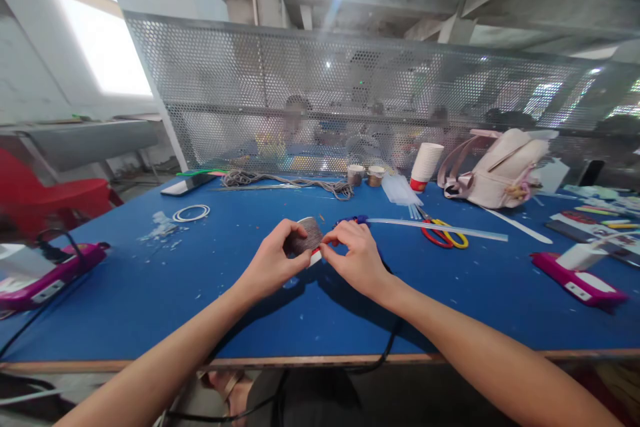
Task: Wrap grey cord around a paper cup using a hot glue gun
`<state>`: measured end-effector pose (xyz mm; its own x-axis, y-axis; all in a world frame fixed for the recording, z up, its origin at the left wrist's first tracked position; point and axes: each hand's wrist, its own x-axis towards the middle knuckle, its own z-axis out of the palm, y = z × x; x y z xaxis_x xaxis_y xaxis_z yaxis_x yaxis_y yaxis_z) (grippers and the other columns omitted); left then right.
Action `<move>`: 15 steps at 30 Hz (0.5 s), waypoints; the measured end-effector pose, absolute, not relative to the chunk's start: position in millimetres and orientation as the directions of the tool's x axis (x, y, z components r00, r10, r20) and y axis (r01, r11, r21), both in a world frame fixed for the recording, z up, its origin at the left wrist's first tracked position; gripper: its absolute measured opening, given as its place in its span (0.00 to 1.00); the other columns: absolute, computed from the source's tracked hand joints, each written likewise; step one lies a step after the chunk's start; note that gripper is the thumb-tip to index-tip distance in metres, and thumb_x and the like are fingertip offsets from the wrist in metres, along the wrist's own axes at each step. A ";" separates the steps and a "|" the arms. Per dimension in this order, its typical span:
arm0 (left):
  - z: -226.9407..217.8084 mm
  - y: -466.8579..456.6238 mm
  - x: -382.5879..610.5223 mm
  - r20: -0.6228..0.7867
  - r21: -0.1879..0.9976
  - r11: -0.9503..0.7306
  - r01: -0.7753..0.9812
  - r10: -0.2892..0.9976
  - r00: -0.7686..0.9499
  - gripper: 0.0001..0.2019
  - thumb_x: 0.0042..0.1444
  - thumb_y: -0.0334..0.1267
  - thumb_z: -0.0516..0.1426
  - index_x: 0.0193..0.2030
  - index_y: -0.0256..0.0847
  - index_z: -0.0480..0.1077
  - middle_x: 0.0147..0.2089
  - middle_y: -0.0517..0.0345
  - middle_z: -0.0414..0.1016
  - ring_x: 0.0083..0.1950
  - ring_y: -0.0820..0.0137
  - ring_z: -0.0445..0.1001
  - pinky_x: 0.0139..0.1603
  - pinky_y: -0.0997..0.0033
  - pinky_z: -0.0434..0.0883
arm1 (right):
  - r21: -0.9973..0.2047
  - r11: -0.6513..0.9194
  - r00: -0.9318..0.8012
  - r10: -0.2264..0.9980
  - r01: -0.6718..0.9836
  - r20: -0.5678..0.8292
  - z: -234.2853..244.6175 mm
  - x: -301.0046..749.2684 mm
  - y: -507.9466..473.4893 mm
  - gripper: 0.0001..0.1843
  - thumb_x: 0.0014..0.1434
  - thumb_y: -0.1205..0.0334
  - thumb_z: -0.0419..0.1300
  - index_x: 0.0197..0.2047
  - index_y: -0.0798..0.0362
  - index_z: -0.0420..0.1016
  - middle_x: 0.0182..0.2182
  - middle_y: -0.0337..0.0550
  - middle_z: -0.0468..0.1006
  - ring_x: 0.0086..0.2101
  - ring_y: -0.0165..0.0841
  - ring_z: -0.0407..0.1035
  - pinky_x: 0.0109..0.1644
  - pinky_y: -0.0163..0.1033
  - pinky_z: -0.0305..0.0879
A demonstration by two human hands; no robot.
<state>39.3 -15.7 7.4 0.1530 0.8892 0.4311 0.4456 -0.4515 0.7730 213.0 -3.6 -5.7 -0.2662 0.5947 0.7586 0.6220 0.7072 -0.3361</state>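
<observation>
Forearms (465, 333) stretched over blue table (125, 307); cord-wrapped cup (313, 236) clamped in left hand (278, 252); right hand (357, 255) pinched together at cup's side (anything held there hidden); winding (314, 229) could be loosened if pinch is slackened, cup dented if squeezed

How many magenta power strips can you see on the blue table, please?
2: one power strip at far left, reaching the frame's edge; another power strip at right.

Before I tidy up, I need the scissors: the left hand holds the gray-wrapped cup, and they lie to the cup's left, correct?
No: the head view shows the scissors to the right of the cup, which the left hand holds.
</observation>
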 end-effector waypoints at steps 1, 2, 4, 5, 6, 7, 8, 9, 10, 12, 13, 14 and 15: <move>7.4 -15.8 39.2 0.427 0.776 -0.448 0.445 0.891 0.154 0.10 0.45 0.40 0.57 0.34 0.41 0.62 0.27 0.68 0.62 0.26 0.76 0.60 0.29 0.74 0.61 | -0.352 0.702 -0.260 0.606 0.619 0.752 -5.5 212.6 -3.6 0.06 0.53 0.71 0.62 0.27 0.52 0.73 0.28 0.38 0.76 0.32 0.32 0.68 0.40 0.39 0.54; 7.3 -15.9 38.9 0.423 0.778 -0.445 0.445 0.893 0.154 0.10 0.44 0.39 0.57 0.34 0.41 0.62 0.27 0.68 0.62 0.26 0.76 0.60 0.29 0.74 0.61 | -0.369 0.696 -0.252 0.618 0.616 0.745 -5.2 212.1 -3.6 0.06 0.52 0.71 0.63 0.27 0.52 0.72 0.27 0.38 0.76 0.32 0.32 0.68 0.40 0.39 0.54; 7.3 -16.0 38.1 0.418 0.780 -0.441 0.444 0.895 0.155 0.10 0.44 0.39 0.57 0.34 0.41 0.62 0.27 0.68 0.62 0.26 0.76 0.60 0.29 0.74 0.61 | -0.408 0.681 -0.239 0.647 0.608 0.724 -4.5 211.5 -3.5 0.06 0.52 0.70 0.63 0.26 0.52 0.71 0.27 0.37 0.75 0.32 0.32 0.67 0.40 0.39 0.54; 7.4 -16.1 37.7 0.419 0.780 -0.443 0.443 0.894 0.157 0.10 0.44 0.38 0.56 0.34 0.41 0.63 0.27 0.68 0.62 0.27 0.76 0.60 0.29 0.74 0.61 | -0.432 0.672 -0.235 0.666 0.602 0.708 -4.1 211.3 -3.4 0.07 0.51 0.70 0.63 0.26 0.52 0.71 0.27 0.37 0.75 0.32 0.32 0.67 0.40 0.39 0.55; 7.6 -16.2 37.3 0.420 0.779 -0.446 0.442 0.893 0.162 0.09 0.44 0.38 0.56 0.34 0.41 0.63 0.27 0.67 0.62 0.27 0.75 0.61 0.30 0.74 0.61 | -0.458 0.662 -0.231 0.685 0.594 0.691 -3.5 211.1 -3.2 0.07 0.51 0.70 0.64 0.25 0.52 0.71 0.26 0.37 0.75 0.32 0.32 0.67 0.40 0.39 0.55; 7.9 -16.4 37.0 0.421 0.778 -0.449 0.440 0.892 0.165 0.09 0.44 0.38 0.56 0.34 0.41 0.63 0.28 0.67 0.62 0.27 0.75 0.61 0.30 0.73 0.62 | -0.483 0.652 -0.228 0.703 0.585 0.673 -3.0 211.0 -3.0 0.07 0.51 0.69 0.64 0.25 0.52 0.71 0.26 0.36 0.74 0.32 0.32 0.67 0.40 0.39 0.55; 8.2 -16.7 37.0 0.424 0.777 -0.452 0.439 0.890 0.167 0.08 0.44 0.37 0.55 0.33 0.41 0.63 0.28 0.67 0.63 0.27 0.75 0.62 0.30 0.73 0.62 | -0.506 0.643 -0.228 0.720 0.575 0.656 -2.5 211.0 -2.9 0.07 0.51 0.69 0.64 0.25 0.52 0.70 0.25 0.36 0.74 0.31 0.32 0.67 0.40 0.39 0.56; 8.6 -17.1 37.1 0.426 0.775 -0.454 0.439 0.889 0.168 0.08 0.44 0.38 0.55 0.33 0.41 0.63 0.28 0.67 0.63 0.28 0.75 0.62 0.30 0.73 0.62 | -0.526 0.636 -0.230 0.733 0.565 0.640 -2.0 210.9 -2.8 0.07 0.51 0.69 0.64 0.25 0.52 0.70 0.25 0.36 0.74 0.31 0.32 0.67 0.40 0.39 0.56; 9.0 -17.4 37.3 0.428 0.774 -0.455 0.440 0.888 0.168 0.08 0.45 0.38 0.56 0.33 0.41 0.62 0.28 0.67 0.62 0.27 0.75 0.61 0.30 0.73 0.62 | -0.543 0.629 -0.232 0.745 0.556 0.626 -1.5 210.8 -2.7 0.07 0.51 0.69 0.64 0.25 0.52 0.70 0.25 0.36 0.74 0.31 0.31 0.67 0.40 0.39 0.56; 9.6 -17.8 38.0 0.433 0.772 -0.458 0.441 0.887 0.161 0.09 0.45 0.40 0.57 0.32 0.42 0.61 0.27 0.68 0.61 0.26 0.75 0.60 0.29 0.73 0.61 | -0.575 0.617 -0.236 0.765 0.538 0.599 -0.7 210.7 -2.9 0.06 0.51 0.68 0.63 0.25 0.52 0.71 0.25 0.36 0.74 0.31 0.31 0.67 0.39 0.38 0.57; 9.6 -17.9 38.3 0.437 0.772 -0.460 0.440 0.885 0.158 0.10 0.45 0.40 0.58 0.32 0.42 0.61 0.27 0.68 0.61 0.26 0.76 0.60 0.29 0.74 0.61 | -0.590 0.611 -0.237 0.773 0.528 0.588 -0.4 210.7 -3.1 0.06 0.51 0.68 0.62 0.25 0.52 0.71 0.25 0.36 0.73 0.30 0.30 0.67 0.39 0.38 0.57; 9.6 -17.9 38.5 0.442 0.770 -0.463 0.438 0.883 0.157 0.10 0.45 0.41 0.58 0.32 0.42 0.61 0.26 0.68 0.60 0.26 0.76 0.59 0.29 0.74 0.60 | -0.603 0.606 -0.236 0.780 0.519 0.580 -0.1 210.8 -3.3 0.05 0.51 0.68 0.62 0.25 0.52 0.71 0.25 0.36 0.73 0.30 0.30 0.66 0.38 0.38 0.57; 9.3 -17.7 38.6 0.446 0.769 -0.467 0.436 0.881 0.156 0.11 0.45 0.41 0.58 0.32 0.42 0.60 0.26 0.68 0.60 0.26 0.76 0.59 0.29 0.74 0.60 | -0.615 0.601 -0.235 0.786 0.510 0.572 0.2 210.8 -3.5 0.05 0.51 0.67 0.61 0.25 0.52 0.71 0.25 0.36 0.73 0.30 0.30 0.66 0.38 0.37 0.58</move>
<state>38.6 -17.7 9.3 0.1562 0.8811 0.4464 0.4365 -0.4670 0.7690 210.8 -3.5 0.2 -0.2354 0.7858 0.5720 0.5102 0.6008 -0.6154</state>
